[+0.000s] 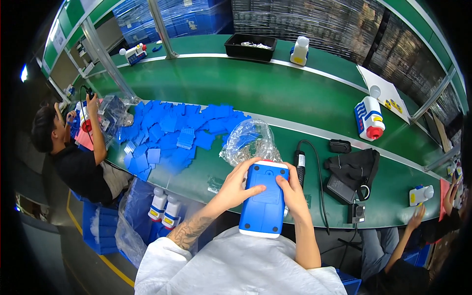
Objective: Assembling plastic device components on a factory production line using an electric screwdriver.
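Observation:
A blue-and-white bottle-shaped plastic device (pixel 263 204) is held between my two hands, its blue back panel facing up with dark round spots near the corners. My left hand (pixel 238 184) grips its left side, thumb lying on the panel. My right hand (pixel 294 189) closes round the opposite side, thumb also on the blue face. A bit of red shows at the device's far end; its underside is hidden. Just beyond my fingers lies a crumpled clear plastic bag (pixel 248 141). A black corded power screwdriver (pixel 300 162) stands right of my right hand.
Blue flat pieces (pixel 169 130) cover the bench at left. Similar bottle-shaped devices (pixel 369 118) stand around, including two in a lined bin (pixel 164 209) below. A black pouch (pixel 356 167) and small camera (pixel 356 213) lie right. Co-workers (pixel 73 157) sit at both sides. A black tray (pixel 250 47) is on the shelf.

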The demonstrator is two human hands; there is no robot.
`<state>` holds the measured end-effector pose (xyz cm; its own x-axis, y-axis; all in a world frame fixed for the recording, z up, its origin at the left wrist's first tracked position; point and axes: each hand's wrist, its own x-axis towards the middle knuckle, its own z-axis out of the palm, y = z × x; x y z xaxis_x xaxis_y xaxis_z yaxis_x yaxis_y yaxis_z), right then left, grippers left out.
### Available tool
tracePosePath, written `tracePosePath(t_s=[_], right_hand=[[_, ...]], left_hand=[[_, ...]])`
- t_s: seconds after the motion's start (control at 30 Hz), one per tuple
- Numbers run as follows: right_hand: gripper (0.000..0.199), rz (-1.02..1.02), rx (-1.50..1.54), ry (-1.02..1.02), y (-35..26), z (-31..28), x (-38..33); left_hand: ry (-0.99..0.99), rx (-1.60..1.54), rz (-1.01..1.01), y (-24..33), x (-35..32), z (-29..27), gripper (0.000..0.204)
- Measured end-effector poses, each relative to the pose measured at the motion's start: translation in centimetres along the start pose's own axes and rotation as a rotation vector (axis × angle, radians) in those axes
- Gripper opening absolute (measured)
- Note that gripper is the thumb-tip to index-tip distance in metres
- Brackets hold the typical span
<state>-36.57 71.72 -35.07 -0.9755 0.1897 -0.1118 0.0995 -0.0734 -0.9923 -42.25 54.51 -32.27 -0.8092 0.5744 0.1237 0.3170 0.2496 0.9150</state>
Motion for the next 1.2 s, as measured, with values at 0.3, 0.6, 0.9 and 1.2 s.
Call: tracePosePath(t_s=[0.3, 0.6, 0.9, 1.2], right_hand=[[0.039, 0.064, 0.133, -0.063, -1.3, -0.7, -0.7], [0.059, 0.208, -1.140, 0.395, 5.6, -5.2, 4.9], [0.030, -0.634, 0.030, 0.869, -4.3, -7.8, 0.5], [0.050, -1.072, 0.786, 0.453, -11.1, -2.5, -3.0]], left_hand=[[0.114, -0.378, -0.104, -5.9, 4.6, -1.5, 0.039], [-0.048, 1.070, 0.176, -12.0, 10.3, 0.4, 0.019], [0.073, 1.008, 0.201, -12.3, 9.7, 0.3, 0.010], [0.363, -0.402, 0.163, -3.0, 4.8, -0.6, 0.012]])
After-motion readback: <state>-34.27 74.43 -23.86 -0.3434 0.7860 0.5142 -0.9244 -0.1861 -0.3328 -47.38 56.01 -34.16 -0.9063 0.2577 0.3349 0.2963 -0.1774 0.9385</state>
